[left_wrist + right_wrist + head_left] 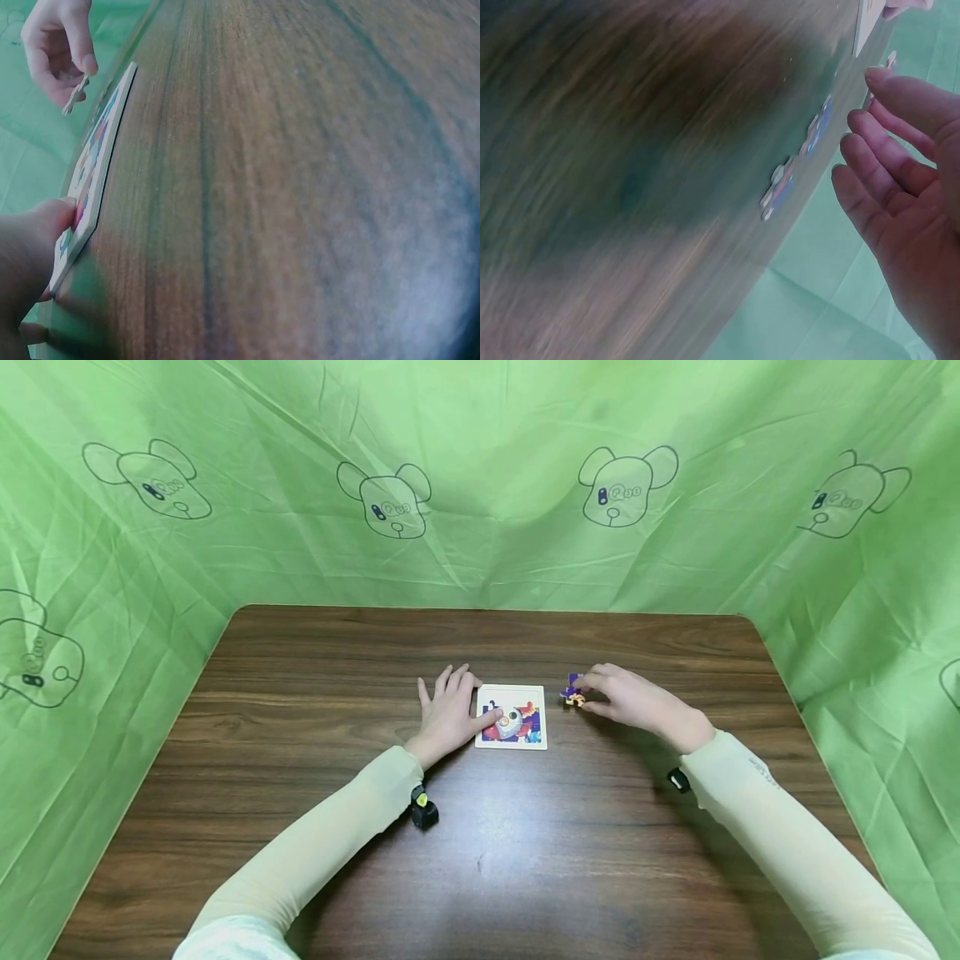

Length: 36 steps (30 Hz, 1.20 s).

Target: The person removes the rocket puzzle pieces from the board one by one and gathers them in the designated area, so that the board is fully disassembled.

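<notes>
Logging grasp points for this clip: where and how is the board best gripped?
Probably by the right rim of the board, coming from the right, pinching top and underside. It lies flat and thin, that edge is uncovered, and the left hand occupies its left side.

Brown wood-grain tabletop (300,681) is enclosed L, R & back by green cloth (487,556) — animal heads (628,491) printed — w/ light reflected nr centre.

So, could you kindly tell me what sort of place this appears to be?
Probably a staged recording booth: a wrinkled green fabric backdrop printed with black-outlined animal heads hangs behind and beside a dark brown wood-grain table, and the person has a small black wrist-worn device.
</notes>
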Motion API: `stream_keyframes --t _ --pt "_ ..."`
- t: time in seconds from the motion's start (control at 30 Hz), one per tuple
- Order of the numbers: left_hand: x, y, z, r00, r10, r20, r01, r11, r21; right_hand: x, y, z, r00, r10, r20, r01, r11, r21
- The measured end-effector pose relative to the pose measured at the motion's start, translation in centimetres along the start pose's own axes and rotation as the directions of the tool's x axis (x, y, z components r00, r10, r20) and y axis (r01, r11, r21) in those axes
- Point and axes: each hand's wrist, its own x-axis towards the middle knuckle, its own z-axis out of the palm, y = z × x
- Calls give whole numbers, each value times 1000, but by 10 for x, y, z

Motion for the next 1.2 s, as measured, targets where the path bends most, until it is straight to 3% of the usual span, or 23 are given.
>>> stream_keyframes --t 0.63,1.2 --pt "-1 -2 1 1000 6 -12 -6 1000 -3 -32 29 -15 998 50 -41 -51 999 -19" --pt "-1 -1 1 1000 12 -11 -12 1000 -8 -53 61 -27 985 172 15 -171 985 -33"
